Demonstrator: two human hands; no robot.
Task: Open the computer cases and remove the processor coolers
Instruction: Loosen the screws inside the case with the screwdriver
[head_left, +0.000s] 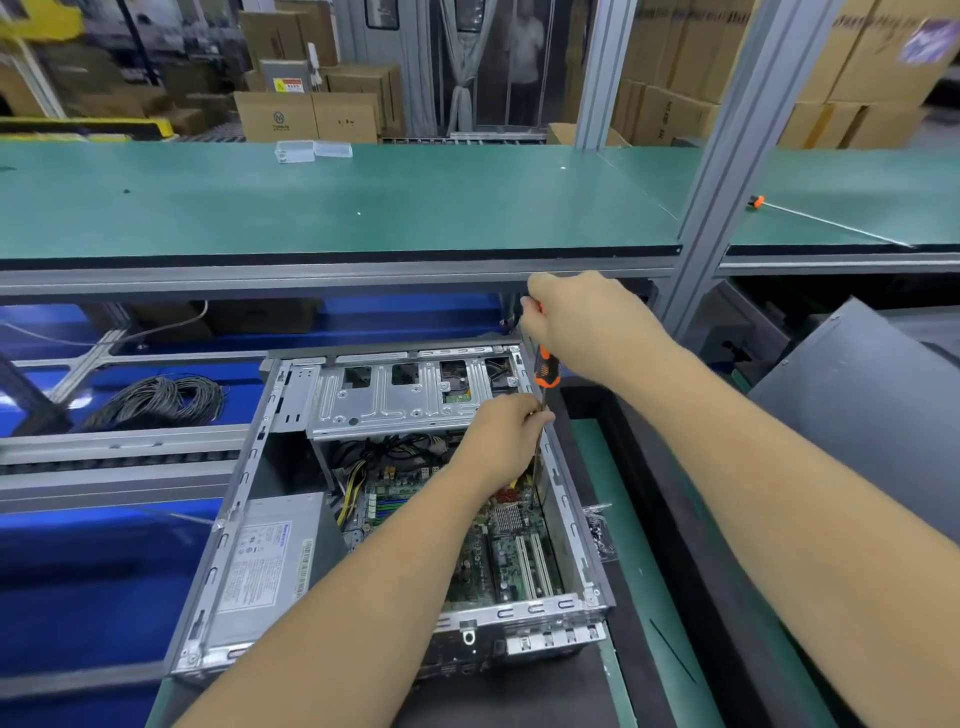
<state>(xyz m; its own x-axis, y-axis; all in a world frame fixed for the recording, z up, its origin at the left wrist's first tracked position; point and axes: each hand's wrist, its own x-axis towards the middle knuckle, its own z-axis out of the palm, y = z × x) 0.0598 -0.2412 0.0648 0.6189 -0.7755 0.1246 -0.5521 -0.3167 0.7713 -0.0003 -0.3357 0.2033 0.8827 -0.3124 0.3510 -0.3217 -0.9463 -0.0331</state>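
Driving a long screwdriver (546, 370) down into the open case (395, 499) on the bench (644, 571), the right hand (587, 325) has its grip closed round the orange handle, likely for torque. The left hand (501, 441) pinches the shaft, probably steadying the tip on a screw. No cooler is visible; the arms hide that spot.

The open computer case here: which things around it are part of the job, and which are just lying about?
In use:
open computer case
orange-handled screwdriver, held by right hand
left hand, steadying its shaft

Lying about:
coil of grey cable
second screwdriver on green shelf
clear plastic boxes
cardboard boxes
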